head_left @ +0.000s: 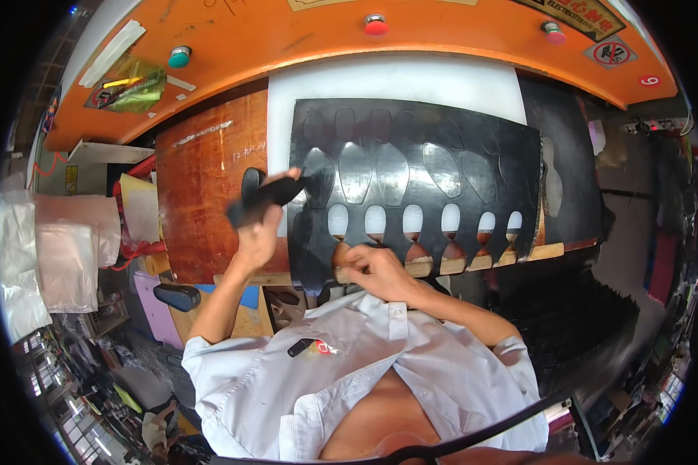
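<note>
My left hand [260,236], raised over the left part of the table, is closed around dark sole-shaped pieces [265,201]; motion blurs them, and I cannot tell how many there are. My right hand [378,271] is at the near edge of a black sheet [419,132], beside its leftmost sole-shaped opening. Its fingers are bent together, and anything between them is hidden. Sole outlines mark the sheet in rows. Through the row of openings nearest me, a white board [395,77] and brown wood show. Another dark sole-shaped piece [251,181] lies just beyond my left hand.
An orange machine front [287,35] spans the far side, with a green button [180,56] and red buttons [375,25]. Left of the sheet is a reddish-brown wooden board [202,178]. A dark stack of sole shapes [177,297] sits at the near left. Clear plastic bags [66,256] hang farther left.
</note>
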Motion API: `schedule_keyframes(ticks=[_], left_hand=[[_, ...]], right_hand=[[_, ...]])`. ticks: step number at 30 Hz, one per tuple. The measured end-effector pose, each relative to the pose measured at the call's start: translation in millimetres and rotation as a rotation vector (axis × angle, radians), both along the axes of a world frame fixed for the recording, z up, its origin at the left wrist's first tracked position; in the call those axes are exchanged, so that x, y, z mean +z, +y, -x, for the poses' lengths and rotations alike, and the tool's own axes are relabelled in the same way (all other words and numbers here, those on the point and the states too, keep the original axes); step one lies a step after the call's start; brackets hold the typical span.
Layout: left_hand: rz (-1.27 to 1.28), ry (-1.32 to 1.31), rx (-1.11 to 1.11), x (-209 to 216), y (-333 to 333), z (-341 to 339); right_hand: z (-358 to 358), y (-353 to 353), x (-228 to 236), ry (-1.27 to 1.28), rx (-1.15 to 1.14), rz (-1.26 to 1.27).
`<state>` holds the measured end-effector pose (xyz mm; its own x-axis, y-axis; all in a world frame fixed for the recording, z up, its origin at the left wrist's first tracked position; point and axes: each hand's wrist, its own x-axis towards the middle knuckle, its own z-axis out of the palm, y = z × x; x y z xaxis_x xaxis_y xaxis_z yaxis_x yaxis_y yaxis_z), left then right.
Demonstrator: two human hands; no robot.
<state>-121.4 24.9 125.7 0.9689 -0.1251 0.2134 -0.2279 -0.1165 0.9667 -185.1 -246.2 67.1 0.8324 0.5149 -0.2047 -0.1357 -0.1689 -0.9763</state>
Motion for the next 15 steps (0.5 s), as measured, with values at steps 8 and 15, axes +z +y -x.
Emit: schedule_keyframes(ticks=[8,15], left_hand=[[-0.714,-0.312,-0.608,-46.0,35.5,46.2],[-0.825,-0.227,-0.816,-53.4,54.1,47.0]], right_hand=[[-14.9,53.2,-57.1,0.142,0.418,-0.054],[-9.0,53.6,-59.9,0.52,0.323,-0.181]])
